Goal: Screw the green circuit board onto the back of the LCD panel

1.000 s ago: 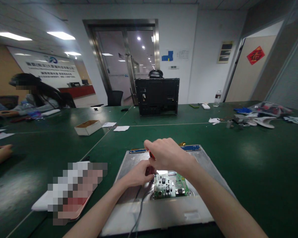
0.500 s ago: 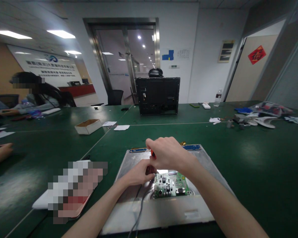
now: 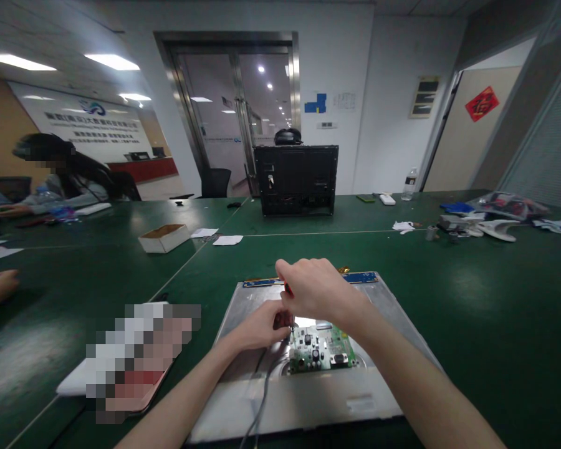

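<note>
My right hand [image 3: 320,290] is closed around a screwdriver [image 3: 288,288]; a bit of its red-and-black handle shows between the fingers. Its thin shaft points down to the upper left corner of a green circuit board [image 3: 325,349]. Close beside that tip, my left hand [image 3: 264,324] has its fingers curled together; what they pinch is hidden. The board sits on a silver metal panel [image 3: 378,393], with a blue circuit strip [image 3: 362,278] along the panel's far edge. Dark cables [image 3: 264,399] run from the board's left side toward me.
Left of the panel lie a blurred-out white item and a pinkish one [image 3: 177,340]. An open box [image 3: 164,238] and papers [image 3: 228,240] are farther back. A black monitor housing [image 3: 299,178] stands behind; a bottle [image 3: 409,184] and scattered parts [image 3: 462,224] lie right. A co-worker [image 3: 60,168] sits left.
Both hands and the screwdriver stay in nearly the same place at the board's corner. The whole view has shifted slightly.
</note>
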Demonstrator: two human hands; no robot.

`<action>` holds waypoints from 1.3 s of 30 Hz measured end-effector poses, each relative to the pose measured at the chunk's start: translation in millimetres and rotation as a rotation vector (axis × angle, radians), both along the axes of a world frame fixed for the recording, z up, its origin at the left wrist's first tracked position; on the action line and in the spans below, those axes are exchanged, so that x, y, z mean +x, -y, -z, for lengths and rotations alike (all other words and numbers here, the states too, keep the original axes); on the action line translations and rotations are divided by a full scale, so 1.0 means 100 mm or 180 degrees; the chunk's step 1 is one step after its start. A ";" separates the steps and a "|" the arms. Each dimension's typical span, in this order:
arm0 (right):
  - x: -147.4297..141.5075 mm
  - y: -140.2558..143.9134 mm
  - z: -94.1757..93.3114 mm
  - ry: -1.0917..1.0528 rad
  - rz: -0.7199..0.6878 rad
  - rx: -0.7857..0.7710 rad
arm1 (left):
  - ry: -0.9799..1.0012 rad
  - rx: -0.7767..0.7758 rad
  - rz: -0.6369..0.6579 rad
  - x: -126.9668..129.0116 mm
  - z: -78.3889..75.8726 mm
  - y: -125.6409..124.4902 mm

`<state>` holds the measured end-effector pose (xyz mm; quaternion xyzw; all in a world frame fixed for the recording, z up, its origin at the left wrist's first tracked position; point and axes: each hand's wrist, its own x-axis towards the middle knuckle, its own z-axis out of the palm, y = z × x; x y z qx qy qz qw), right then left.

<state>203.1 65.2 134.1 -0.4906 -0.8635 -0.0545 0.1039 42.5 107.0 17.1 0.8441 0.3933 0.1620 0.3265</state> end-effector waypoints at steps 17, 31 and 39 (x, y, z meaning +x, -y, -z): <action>0.01 0.00 -0.01 0.0003 -0.0182 0.0007 | -0.0107 -0.0079 0.0033 0.02 -0.04 0.00; 0.02 -0.01 -0.03 0.0067 -0.0339 -0.0042 | -0.0175 -0.0018 -0.0032 0.01 -0.02 0.00; -0.03 -0.01 -0.04 0.0041 -0.0192 0.0014 | -0.0289 0.0010 -0.0052 0.00 -0.01 -0.01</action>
